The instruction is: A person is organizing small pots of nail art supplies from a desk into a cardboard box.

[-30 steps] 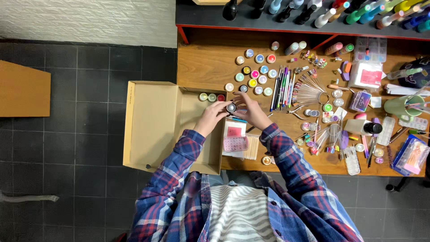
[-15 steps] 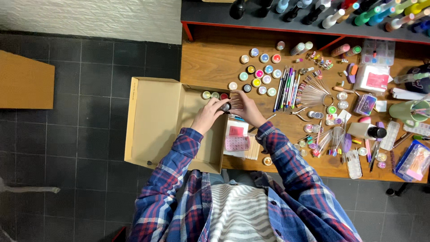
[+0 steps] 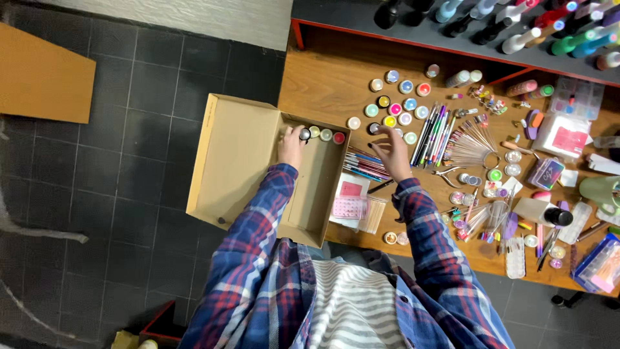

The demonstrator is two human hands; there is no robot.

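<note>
We take the open cardboard box (image 3: pixel 258 161) as our landmark; it overhangs the left edge of the wooden table (image 3: pixel 323 77).

Our left hand (image 3: pixel 292 145) is inside the box, at its far wall. Its grip is closed round a small dark jar (image 3: pixel 304 134), which sits at the left end of a short row of three more jars (image 3: pixel 326 135) along that wall: pale, greenish and red.

Our right hand (image 3: pixel 392 150) is outside the box, just right of its far corner, held over the table. Its fingers are spread and loosely curled, the grip open and empty. The fingertips are near a dark-lidded jar (image 3: pixel 374 128) on the table, but we cannot tell whether they touch it.

Right of the box, under that hand, lies a bundle of brushes (image 3: pixel 365 167). Beyond it, further right, stand loose rows of small colour pots (image 3: pixel 397 103), a row of pens (image 3: pixel 433 126) and a fan of thin sticks (image 3: pixel 471 145). Beside the near right corner of the box lie a pink card (image 3: pixel 351 189) and a pink tray (image 3: pixel 349 208). At the far side of the table a dark shelf (image 3: pixel 361 19) carries bottles (image 3: pixel 536 35).
</note>
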